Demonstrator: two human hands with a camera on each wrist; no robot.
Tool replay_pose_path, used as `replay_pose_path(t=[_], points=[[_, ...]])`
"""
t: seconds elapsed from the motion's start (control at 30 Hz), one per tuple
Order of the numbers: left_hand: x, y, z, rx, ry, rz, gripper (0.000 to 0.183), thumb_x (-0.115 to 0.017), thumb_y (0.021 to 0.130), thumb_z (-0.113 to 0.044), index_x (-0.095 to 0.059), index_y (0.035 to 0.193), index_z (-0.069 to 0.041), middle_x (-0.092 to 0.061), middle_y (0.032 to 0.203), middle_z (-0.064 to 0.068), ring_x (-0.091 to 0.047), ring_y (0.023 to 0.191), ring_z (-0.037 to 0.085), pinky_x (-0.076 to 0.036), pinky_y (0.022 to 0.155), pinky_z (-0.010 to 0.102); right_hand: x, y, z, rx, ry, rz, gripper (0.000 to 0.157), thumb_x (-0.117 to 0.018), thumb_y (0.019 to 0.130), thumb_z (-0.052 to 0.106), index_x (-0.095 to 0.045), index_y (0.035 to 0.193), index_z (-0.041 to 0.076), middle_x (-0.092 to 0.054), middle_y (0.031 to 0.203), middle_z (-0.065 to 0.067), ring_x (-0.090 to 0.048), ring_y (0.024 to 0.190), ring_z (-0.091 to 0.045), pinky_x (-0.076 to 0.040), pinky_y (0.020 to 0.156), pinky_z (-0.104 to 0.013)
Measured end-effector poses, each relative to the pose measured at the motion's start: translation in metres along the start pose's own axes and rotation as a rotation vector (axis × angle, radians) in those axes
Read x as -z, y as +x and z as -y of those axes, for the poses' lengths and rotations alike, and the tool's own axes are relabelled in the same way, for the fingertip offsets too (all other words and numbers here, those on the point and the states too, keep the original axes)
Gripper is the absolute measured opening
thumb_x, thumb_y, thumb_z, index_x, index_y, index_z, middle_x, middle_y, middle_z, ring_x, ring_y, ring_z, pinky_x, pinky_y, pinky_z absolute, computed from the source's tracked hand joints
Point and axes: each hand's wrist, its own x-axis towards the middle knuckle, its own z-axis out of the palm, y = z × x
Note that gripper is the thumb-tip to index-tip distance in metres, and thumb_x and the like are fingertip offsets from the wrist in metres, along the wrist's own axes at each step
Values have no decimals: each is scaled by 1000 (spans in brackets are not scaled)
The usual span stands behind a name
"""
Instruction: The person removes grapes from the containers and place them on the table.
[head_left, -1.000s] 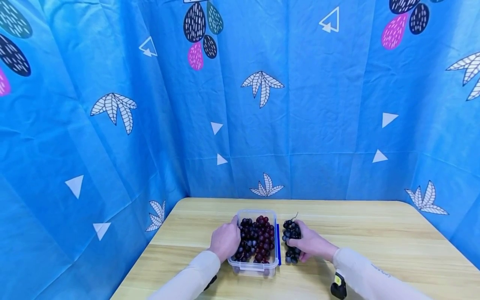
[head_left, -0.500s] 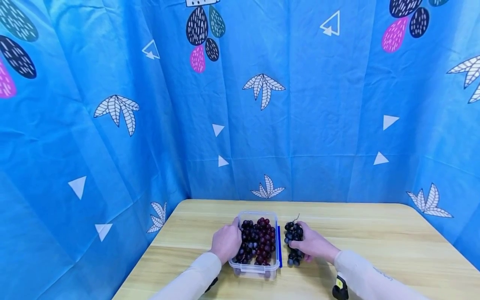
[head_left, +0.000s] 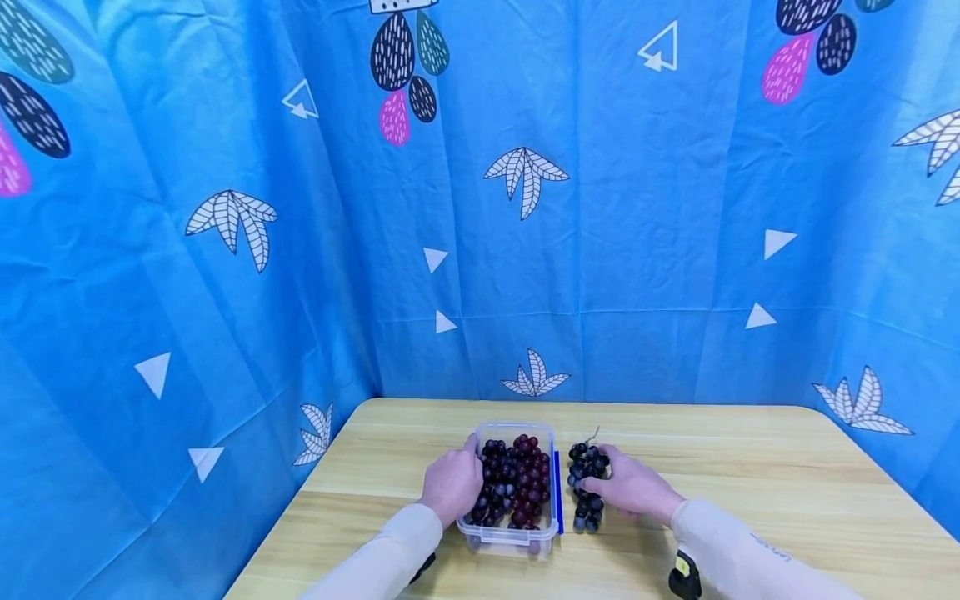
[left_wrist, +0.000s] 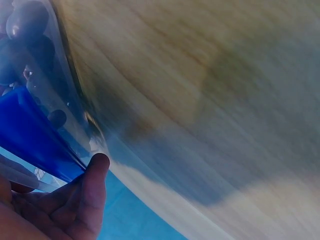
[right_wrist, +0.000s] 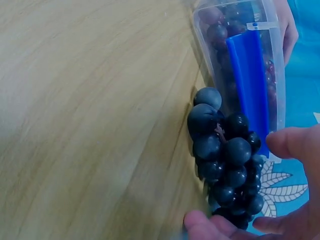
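The right hand [head_left: 637, 485] has its grip curved around a dark grape bunch [right_wrist: 235, 152], thumb on the left side and fingers on the right; the bunch lies lengthwise on the pale wooden bench [head_left: 750, 483], its thin stem [head_left: 595, 435] pointing to the far side. Just left of it stands a clear plastic container [head_left: 510, 537], upright and uncovered, with a blue flap [head_left: 558, 492] along its right wall, near the bunch but apart from it. Inside, dark grapes [head_left: 491, 492] fill the left side and red grapes [head_left: 534, 479] the right. The left hand [head_left: 452, 483] has its grip clamped on the container's left wall, beside another blue flap [left_wrist: 35, 130]. Pale sleeves [head_left: 390, 550] cover both forearms, and a patterned blue cloth [head_left: 645, 250] hangs beyond the bench's far edge and at its left and right.
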Motion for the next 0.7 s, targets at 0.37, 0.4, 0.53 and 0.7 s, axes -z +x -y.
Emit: replay_pose_path(t=[0.37, 0.4, 0.53, 0.7], points=[[1, 0, 0, 8, 14, 1, 46, -40, 95, -23, -42, 138, -7, -40, 48, -2, -37, 36, 13, -32, 38, 28, 9, 0, 15, 139, -126, -81, 79, -66, 75, 53, -42, 137, 9, -50, 131, -20, -50, 115, -41, -39, 92, -58], [1, 0, 0, 9, 11, 2, 47, -40, 95, -23, -42, 138, -7, -41, 48, -2, -38, 36, 13, -32, 38, 28, 10, -1, 18, 147, -135, -81, 79, -66, 75, 53, -43, 137, 9, -50, 131, -21, -49, 116, -41, -38, 92, -58], [2, -1, -1, 14, 1, 10, 47, -40, 95, -24, -42, 138, -7, -42, 49, -2, -38, 36, 13, -32, 38, 28, 12, -3, 30, 155, -170, -88, 77, -66, 76, 49, -42, 137, 9, -45, 135, -23, -43, 121, -43, -35, 94, -60], [2, -1, -1, 19, -12, 21, 47, -39, 95, -24, -41, 139, -7, -42, 49, -1, -38, 36, 13, -33, 38, 28, 13, 1, 40, 176, -228, -112, 71, -66, 77, 46, -46, 134, 11, -47, 133, -19, -45, 119, -39, -38, 93, -58]])
